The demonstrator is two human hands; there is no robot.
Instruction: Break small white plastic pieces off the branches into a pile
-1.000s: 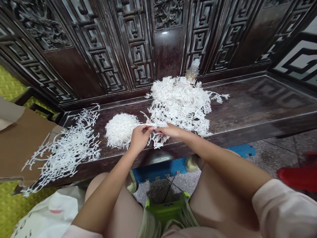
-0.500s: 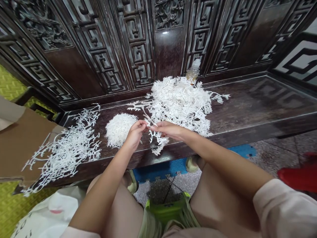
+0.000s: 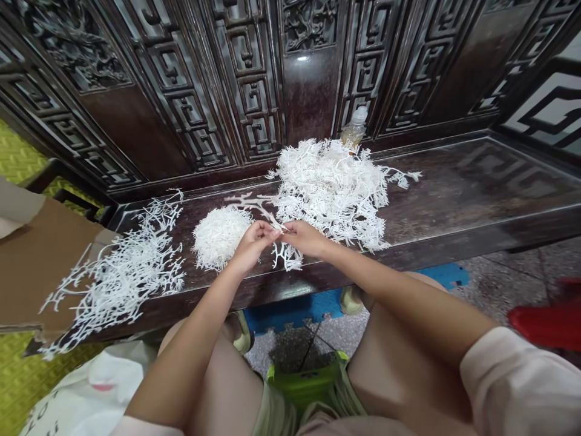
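**"Which way does the thin white branching coral-like sprig (image 3: 254, 204) point?"**

"Its long stem slants from the hands toward the upper left of the view, the forked tip aimed left and slightly away from the person."

**"And where is it relative to the hands?"**

"The lower end sits right between them, and the rest sticks out beyond the left hand (image 3: 252, 245). Just under the hands lies a forked white cluster (image 3: 285, 257), though I can't tell whether it's joined to the sprig."

**"How are the hands set?"**

"Both are nearly closed, pinching the stem. The left hand's curled fingers and the right hand (image 3: 307, 238)'s fingertips almost meet on it."

**"What's around them?"**

"A dense white ball of sprigs (image 3: 220, 238) sits just left of the left hand, and a big loose white heap (image 3: 329, 188) lies beyond the right. Both rest on a dark carved wooden bench (image 3: 458, 188). Farther left, flatter white sprigs (image 3: 122, 281) spread across the bench and onto a brown cardboard sheet (image 3: 40, 260). A plastic bottle (image 3: 355, 126) stands behind the heap, against the carved back panels (image 3: 249, 79)."
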